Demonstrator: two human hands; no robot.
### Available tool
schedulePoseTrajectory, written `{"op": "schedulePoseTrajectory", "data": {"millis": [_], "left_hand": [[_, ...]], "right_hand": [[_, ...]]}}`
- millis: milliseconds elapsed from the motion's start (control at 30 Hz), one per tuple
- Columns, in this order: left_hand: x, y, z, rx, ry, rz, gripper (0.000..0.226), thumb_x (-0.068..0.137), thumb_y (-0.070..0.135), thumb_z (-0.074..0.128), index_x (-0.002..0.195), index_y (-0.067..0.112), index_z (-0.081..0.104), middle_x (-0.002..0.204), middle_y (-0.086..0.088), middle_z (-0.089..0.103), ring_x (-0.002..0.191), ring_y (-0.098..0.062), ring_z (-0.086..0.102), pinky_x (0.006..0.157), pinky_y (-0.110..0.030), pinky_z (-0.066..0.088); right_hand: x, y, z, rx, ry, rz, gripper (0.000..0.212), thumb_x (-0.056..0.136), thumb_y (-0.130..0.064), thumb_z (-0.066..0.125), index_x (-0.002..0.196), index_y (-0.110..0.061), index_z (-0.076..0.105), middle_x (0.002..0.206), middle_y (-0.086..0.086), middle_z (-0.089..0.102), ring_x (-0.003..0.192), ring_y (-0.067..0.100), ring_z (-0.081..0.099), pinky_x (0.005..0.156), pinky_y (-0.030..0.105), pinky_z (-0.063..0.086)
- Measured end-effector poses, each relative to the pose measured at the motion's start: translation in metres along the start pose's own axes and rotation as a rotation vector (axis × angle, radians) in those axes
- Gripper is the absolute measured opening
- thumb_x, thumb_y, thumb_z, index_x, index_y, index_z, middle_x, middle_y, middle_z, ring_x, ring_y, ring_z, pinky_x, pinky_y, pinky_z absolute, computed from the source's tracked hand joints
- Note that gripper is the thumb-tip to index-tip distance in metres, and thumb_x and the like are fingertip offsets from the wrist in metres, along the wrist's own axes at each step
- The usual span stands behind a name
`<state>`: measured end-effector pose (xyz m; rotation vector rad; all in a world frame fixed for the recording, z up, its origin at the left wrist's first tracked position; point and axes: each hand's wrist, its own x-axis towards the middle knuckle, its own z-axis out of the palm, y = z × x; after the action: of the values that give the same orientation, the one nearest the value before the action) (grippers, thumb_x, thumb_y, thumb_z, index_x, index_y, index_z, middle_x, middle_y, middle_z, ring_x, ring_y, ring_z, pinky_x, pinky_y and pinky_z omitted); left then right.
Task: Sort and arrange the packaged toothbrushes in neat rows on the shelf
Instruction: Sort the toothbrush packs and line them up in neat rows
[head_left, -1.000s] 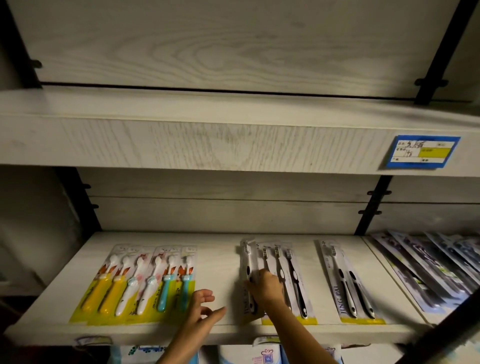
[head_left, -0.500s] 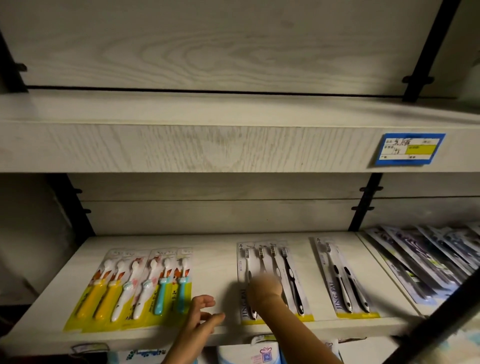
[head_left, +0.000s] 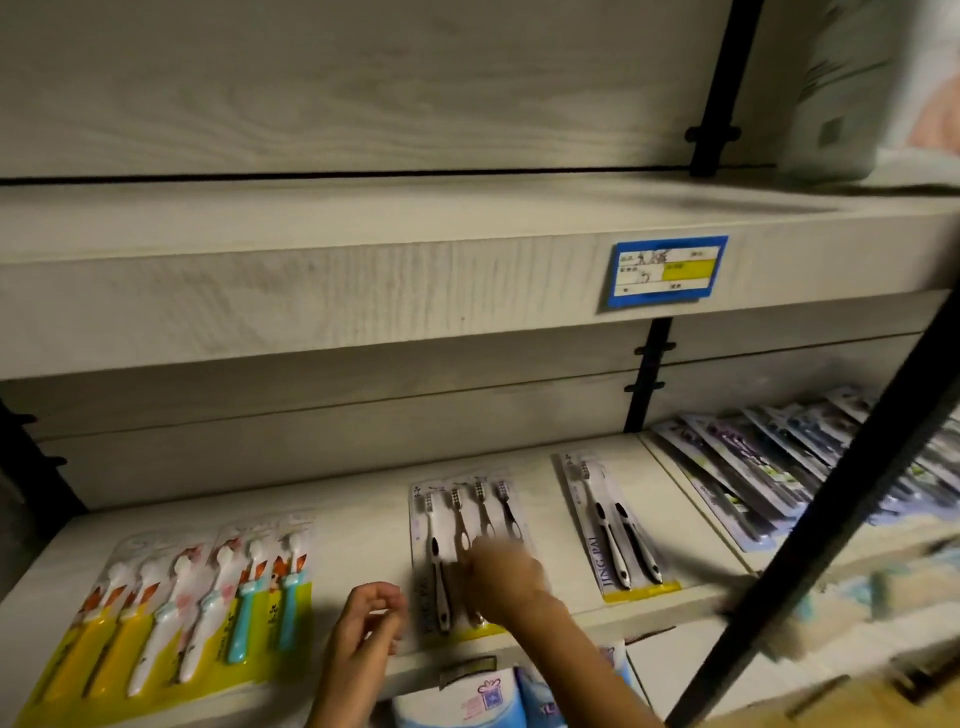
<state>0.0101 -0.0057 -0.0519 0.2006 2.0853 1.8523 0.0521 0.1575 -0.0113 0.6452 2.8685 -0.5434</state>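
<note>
Right hand (head_left: 501, 577) rests — seemingly flat — on grey toothbrush pack (head_left: 457, 540).

Pale wood-grain shelf (head_left: 358, 540), colourful toothbrush packs (head_left: 197, 597) left, black-handled toothbrush packs (head_left: 457, 525) centre, overlapping packs (head_left: 769, 467) right

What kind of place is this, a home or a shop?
Most likely a small shop's toiletries aisle. A blue price label is stuck on the upper shelf edge, many identical packaged toothbrushes lie in groups, and more overlapped packs fill the next bay.
</note>
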Motion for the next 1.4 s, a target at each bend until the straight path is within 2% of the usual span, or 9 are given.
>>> {"op": "schedulePoseTrajectory", "data": {"millis": [233, 467, 567, 700, 767, 1000, 1133, 1267, 1400], "left_hand": [[-0.005, 0.015, 0.116, -0.043, -0.07, 0.032, 0.023, 0.086, -0.013, 0.05, 0.074, 0.005, 0.057, 0.06, -0.007, 0.06, 0.052, -0.017, 0.048, 0.042, -0.013, 0.042], [0.002, 0.015, 0.25, 0.19, -0.04, -0.046, 0.008, 0.089, 0.02, 0.059, 0.09, 0.024, 0.052, 0.092, -0.002, 0.062, 0.079, -0.012, 0.058, 0.063, -0.02, 0.047], [0.006, 0.015, 0.283, 0.419, 0.016, -0.094, 0.046, 0.08, 0.033, 0.069, 0.115, 0.015, 0.046, 0.11, -0.007, 0.058, 0.089, -0.014, 0.056, 0.062, -0.016, 0.042], [0.019, 0.009, 0.293, 0.783, 0.175, -0.121, 0.075, 0.07, 0.038, 0.076, 0.127, 0.008, 0.04, 0.131, -0.012, 0.045, 0.123, -0.026, 0.042, 0.102, -0.032, 0.038], [0.021, 0.01, 0.291, 0.833, 0.178, -0.138, 0.075, 0.066, 0.039, 0.078, 0.126, 0.009, 0.043, 0.13, -0.011, 0.048, 0.122, -0.026, 0.043, 0.104, -0.034, 0.038], [0.0, 0.03, 0.291, 0.33, 0.156, -0.052, 0.059, 0.074, 0.017, 0.077, 0.118, 0.018, 0.038, 0.111, -0.004, 0.056, 0.087, -0.013, 0.06, 0.061, -0.01, 0.045], [-0.009, 0.032, 0.308, 0.066, -0.008, 0.074, 0.056, 0.063, 0.005, 0.078, 0.103, 0.026, 0.045, 0.097, -0.005, 0.064, 0.086, -0.015, 0.065, 0.076, -0.034, 0.057], [-0.017, 0.043, 0.319, -0.013, -0.128, 0.096, 0.051, 0.066, 0.003, 0.075, 0.1, 0.029, 0.047, 0.096, 0.003, 0.064, 0.09, -0.009, 0.064, 0.076, -0.023, 0.053], [-0.011, 0.035, 0.299, -0.035, -0.177, 0.022, 0.016, 0.085, 0.014, 0.056, 0.096, 0.026, 0.058, 0.097, -0.004, 0.064, 0.089, -0.015, 0.059, 0.07, -0.021, 0.045]], "right_hand": [[-0.03, 0.124, -0.046, 0.686, 0.243, -0.067, 0.016, 0.095, -0.029, 0.052, 0.11, -0.026, 0.052, 0.108, -0.006, 0.061, 0.087, 0.002, 0.057, 0.07, 0.008, 0.044], [-0.031, 0.224, -0.075, 0.712, 0.345, -0.127, 0.033, 0.095, -0.023, 0.051, 0.128, -0.028, 0.048, 0.123, -0.014, 0.055, 0.111, 0.005, 0.054, 0.088, 0.019, 0.046], [-0.033, 0.24, -0.077, 0.736, 0.275, -0.143, 0.034, 0.095, -0.022, 0.05, 0.129, -0.029, 0.047, 0.125, -0.015, 0.052, 0.114, 0.004, 0.051, 0.089, 0.017, 0.042], [-0.034, 0.249, -0.076, 0.783, 0.241, -0.138, 0.034, 0.095, -0.023, 0.051, 0.128, -0.032, 0.048, 0.126, -0.013, 0.053, 0.113, 0.004, 0.052, 0.086, 0.016, 0.043], [-0.035, 0.25, -0.075, 0.818, 0.217, -0.124, 0.033, 0.094, -0.023, 0.051, 0.125, -0.033, 0.049, 0.125, -0.014, 0.052, 0.113, 0.005, 0.051, 0.084, 0.012, 0.04], [-0.04, 0.247, -0.082, 0.988, 0.172, -0.053, 0.031, 0.095, -0.029, 0.05, 0.126, -0.028, 0.046, 0.122, -0.012, 0.05, 0.108, 0.006, 0.052, 0.077, 0.009, 0.041], [-0.034, 0.242, -0.092, 1.063, 0.055, -0.099, 0.041, 0.092, -0.039, 0.052, 0.129, -0.027, 0.042, 0.116, -0.01, 0.056, 0.103, 0.01, 0.061, 0.091, 0.029, 0.05], [-0.024, 0.242, -0.093, 0.937, 0.128, -0.061, 0.024, 0.091, -0.026, 0.057, 0.114, -0.023, 0.049, 0.104, -0.001, 0.065, 0.088, 0.012, 0.066, 0.082, 0.038, 0.057], [-0.022, 0.25, -0.098, 0.944, 0.208, -0.009, 0.021, 0.092, -0.022, 0.056, 0.111, -0.014, 0.051, 0.095, 0.001, 0.066, 0.084, 0.016, 0.067, 0.08, 0.041, 0.057]]}}
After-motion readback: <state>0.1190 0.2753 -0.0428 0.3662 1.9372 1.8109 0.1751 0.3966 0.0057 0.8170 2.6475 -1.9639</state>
